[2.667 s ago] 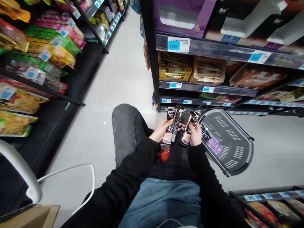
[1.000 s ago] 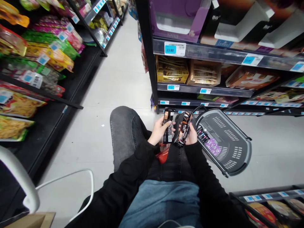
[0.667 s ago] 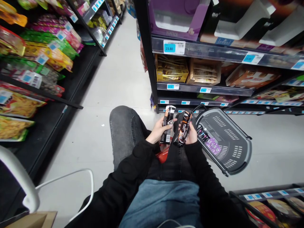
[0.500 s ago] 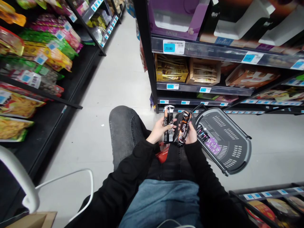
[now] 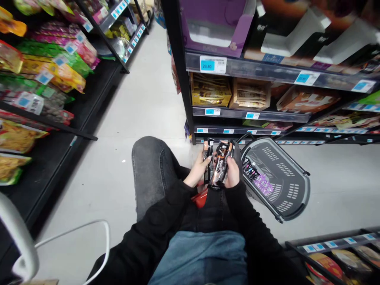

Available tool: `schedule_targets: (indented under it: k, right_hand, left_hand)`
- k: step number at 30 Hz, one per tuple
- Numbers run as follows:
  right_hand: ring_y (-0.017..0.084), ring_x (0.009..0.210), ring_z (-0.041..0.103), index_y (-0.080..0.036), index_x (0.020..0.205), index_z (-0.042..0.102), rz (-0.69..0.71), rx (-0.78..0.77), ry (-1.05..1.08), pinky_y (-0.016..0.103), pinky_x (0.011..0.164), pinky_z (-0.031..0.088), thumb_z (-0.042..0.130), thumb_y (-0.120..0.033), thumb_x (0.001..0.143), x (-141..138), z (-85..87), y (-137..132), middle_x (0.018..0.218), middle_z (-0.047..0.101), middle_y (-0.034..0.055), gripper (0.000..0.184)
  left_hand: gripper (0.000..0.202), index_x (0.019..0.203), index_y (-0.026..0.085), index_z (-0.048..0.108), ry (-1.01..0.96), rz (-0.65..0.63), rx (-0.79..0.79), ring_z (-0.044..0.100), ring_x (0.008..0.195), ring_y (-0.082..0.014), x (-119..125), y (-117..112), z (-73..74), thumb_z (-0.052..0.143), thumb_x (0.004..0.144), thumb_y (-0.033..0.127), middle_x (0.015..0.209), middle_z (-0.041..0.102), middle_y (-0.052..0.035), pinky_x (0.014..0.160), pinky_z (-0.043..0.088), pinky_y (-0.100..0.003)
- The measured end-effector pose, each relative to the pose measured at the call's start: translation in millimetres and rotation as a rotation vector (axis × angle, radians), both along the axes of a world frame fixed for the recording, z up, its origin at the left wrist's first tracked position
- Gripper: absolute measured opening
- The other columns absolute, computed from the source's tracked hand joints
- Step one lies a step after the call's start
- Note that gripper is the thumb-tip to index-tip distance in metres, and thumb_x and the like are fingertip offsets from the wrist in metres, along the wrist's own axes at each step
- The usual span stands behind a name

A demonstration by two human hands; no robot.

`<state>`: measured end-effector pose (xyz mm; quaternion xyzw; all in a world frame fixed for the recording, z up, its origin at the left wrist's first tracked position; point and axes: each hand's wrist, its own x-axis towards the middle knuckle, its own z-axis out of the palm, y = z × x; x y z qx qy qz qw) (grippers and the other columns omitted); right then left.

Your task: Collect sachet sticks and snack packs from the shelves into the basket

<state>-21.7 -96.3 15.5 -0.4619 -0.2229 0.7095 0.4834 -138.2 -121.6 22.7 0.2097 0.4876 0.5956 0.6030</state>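
Note:
Above my lap, my left hand [image 5: 198,172] grips a slim black-and-orange snack packet [image 5: 207,156], held upright. My right hand [image 5: 232,173] is closed on a bunch of similar dark packets [image 5: 220,165], pressed right against the left one. Both hands sit close together over my dark jeans. Just to the right of my right hand a grey shopping basket [image 5: 292,186] stands on the floor with several small purple and black packets [image 5: 257,179] in it. A red packet [image 5: 200,198] lies on my lap under my left wrist.
Shelves of boxed goods [image 5: 211,89] with blue price tags [image 5: 211,64] stand ahead and right. Racks of bagged snacks [image 5: 53,71] line the left. A white chair frame [image 5: 26,245] is at lower left. A low shelf [image 5: 332,253] sits at lower right. The pale floor aisle [image 5: 142,95] runs ahead.
My hands have drawn together, so the left packet now rests against the bunch in my right hand. The view has shifted slightly; the basket has stayed put.

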Motion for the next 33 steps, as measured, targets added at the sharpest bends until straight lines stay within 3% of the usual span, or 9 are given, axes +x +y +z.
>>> schedule_targets:
  k: [4, 8, 11, 15, 19, 23, 28, 31, 33]
  right_hand:
    - [0.019, 0.087, 0.063, -0.018, 0.096, 0.059, -0.014, 0.178, -0.197, 0.036, 0.085, 0.049, 0.057, -0.045, 0.076, -17.7, 0.6, -10.4, 0.097, 0.067, 0.0058, 0.034]
    - [0.025, 0.098, 0.056, -0.021, 0.101, 0.062, 0.106, 0.225, -0.803, 0.044, 0.089, 0.043, 0.046, -0.039, 0.083, -29.7, -7.7, -13.4, 0.108, 0.061, 0.0102, 0.031]
    - [0.031, 0.112, 0.048, -0.025, 0.125, 0.053, 0.173, 0.217, -1.070, 0.051, 0.093, 0.037, 0.042, -0.035, 0.085, -35.5, -5.4, -14.9, 0.129, 0.049, 0.0122, 0.043]
    - [0.032, 0.118, 0.042, -0.026, 0.144, 0.030, 0.230, 0.226, -1.158, 0.053, 0.094, 0.033, 0.031, -0.028, 0.089, -36.5, 17.5, -14.6, 0.145, 0.035, 0.0102, 0.055]
    - [0.037, 0.115, 0.041, -0.019, 0.143, 0.035, 0.366, 0.232, -1.307, 0.056, 0.090, 0.031, 0.040, -0.028, 0.084, -28.1, 45.7, -8.0, 0.146, 0.034, 0.0129, 0.060]
    - [0.035, 0.116, 0.040, -0.020, 0.141, 0.037, 0.291, 0.220, -1.269, 0.053, 0.092, 0.031, 0.047, -0.024, 0.077, -20.3, 61.7, -1.8, 0.141, 0.038, 0.0140, 0.065]
    - [0.024, 0.103, 0.051, -0.025, 0.126, 0.048, -0.163, 0.165, -0.929, 0.041, 0.085, 0.041, 0.042, -0.035, 0.081, -6.5, 58.8, 13.9, 0.120, 0.052, 0.0101, 0.046]
    - [0.017, 0.071, 0.055, -0.025, 0.110, 0.055, -0.285, 0.119, -0.553, 0.030, 0.064, 0.043, 0.042, -0.044, 0.081, 29.8, 59.9, 40.7, 0.085, 0.059, 0.0023, 0.036]
    - [0.013, 0.062, 0.052, -0.024, 0.097, 0.058, -0.354, 0.223, -0.475, 0.026, 0.060, 0.041, 0.050, -0.042, 0.075, 73.6, 71.2, 73.5, 0.077, 0.058, -0.0008, 0.030]
  left_hand:
    - [0.041, 0.101, 0.012, 0.063, -0.158, -0.012, -0.118, 0.061, 0.104, -0.0252, 7.4, -4.1, 7.4, 0.069, 0.071, 0.039, 0.104, 0.068, -0.0104, 0.090, 0.049, -0.034]
    - [0.043, 0.103, 0.017, 0.064, -0.193, -0.173, -0.273, 0.064, 0.099, -0.0276, 0.2, -3.9, 17.5, 0.073, 0.068, 0.039, 0.093, 0.071, -0.0074, 0.082, 0.053, -0.035]
    - [0.055, 0.112, 0.017, 0.058, -0.133, -0.246, -0.309, 0.064, 0.101, -0.0280, -1.0, 1.3, 24.0, 0.079, 0.062, 0.029, 0.098, 0.071, -0.0073, 0.084, 0.052, -0.034]
    - [0.060, 0.115, 0.015, 0.054, -0.155, -0.212, -0.321, 0.064, 0.101, -0.0261, 4.3, 5.4, 29.2, 0.078, 0.064, 0.037, 0.100, 0.070, -0.0087, 0.082, 0.053, -0.030]
    - [0.054, 0.110, 0.014, 0.054, -0.207, -0.212, -0.399, 0.066, 0.097, -0.0250, 3.1, 4.0, 27.8, 0.079, 0.064, 0.028, 0.096, 0.071, -0.0081, 0.077, 0.055, -0.029]
    - [0.055, 0.107, 0.013, 0.054, -0.256, -0.181, -0.442, 0.068, 0.089, -0.0248, 5.2, 6.1, 35.2, 0.078, 0.058, 0.008, 0.092, 0.071, -0.0076, 0.069, 0.056, -0.027]
    - [0.059, 0.111, 0.014, 0.053, -0.265, -0.212, -0.397, 0.070, 0.076, -0.0224, 25.4, 29.5, 55.6, 0.072, 0.057, 0.000, 0.085, 0.071, -0.0060, 0.059, 0.055, -0.024]
    - [0.063, 0.119, 0.014, 0.050, -0.342, -0.299, -0.348, 0.069, 0.072, -0.0229, 46.9, 50.9, 60.5, 0.068, 0.061, 0.002, 0.093, 0.071, -0.0089, 0.054, 0.054, -0.026]
    - [0.061, 0.124, 0.012, 0.049, -0.450, -0.344, -0.307, 0.069, 0.079, -0.0230, 63.6, 62.9, 55.8, 0.063, 0.065, 0.003, 0.103, 0.069, -0.0121, 0.058, 0.055, -0.027]
